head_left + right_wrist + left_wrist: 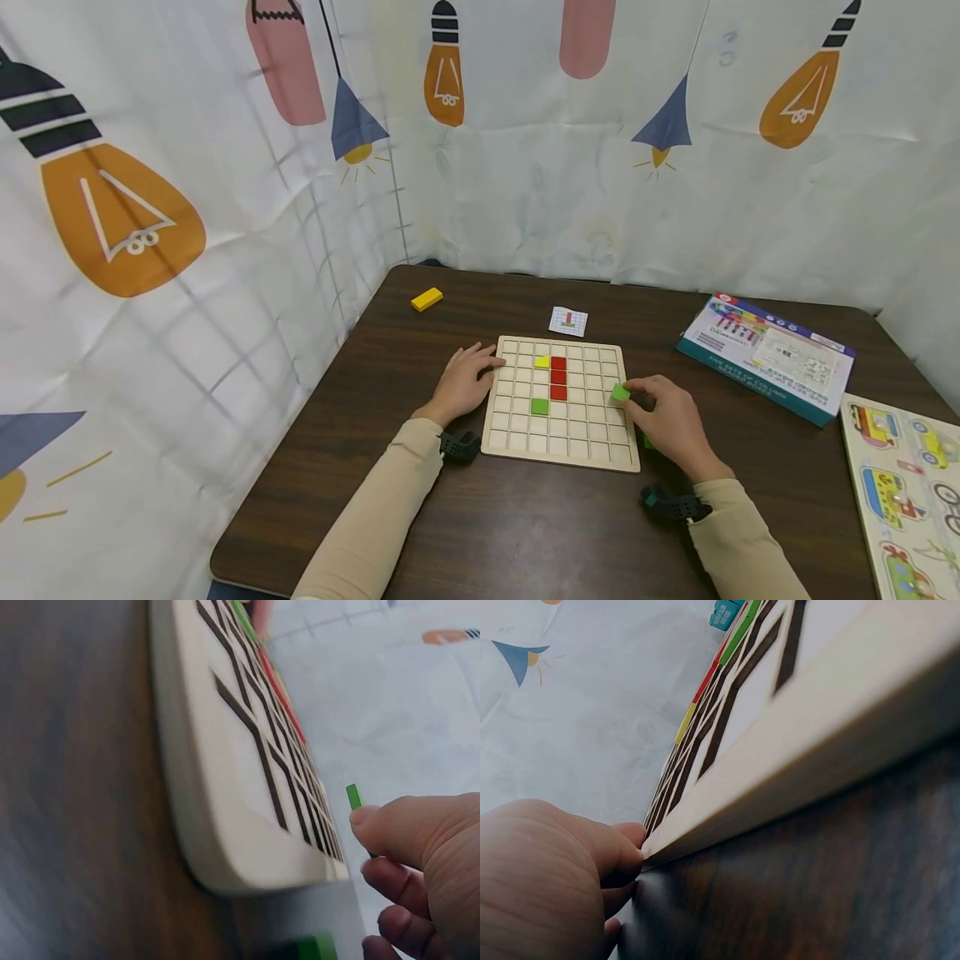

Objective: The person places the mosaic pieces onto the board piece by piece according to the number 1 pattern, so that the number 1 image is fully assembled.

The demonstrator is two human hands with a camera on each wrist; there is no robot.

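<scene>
A pale wooden grid board (577,433) lies flat on the dark table. My left hand (463,379) rests beside its left edge, fingers touching the rim; up close, the left wrist view has the thumb and fingers (626,851) against that rim. Between thumb and fingers, my right hand (671,421) pinches a small green tile (620,392) over the board's right side. That tile (354,796) shows edge-on in the right wrist view. Set in the grid are a yellow piece (542,362), a column of red squares (558,377) and a green square (539,407).
Another green piece (648,442) lies by the board's right edge, partly under my right hand. Behind the board is a small printed card (568,322). A yellow block (427,300) lies back left. A box (768,354) and a picture board (903,492) occupy the right.
</scene>
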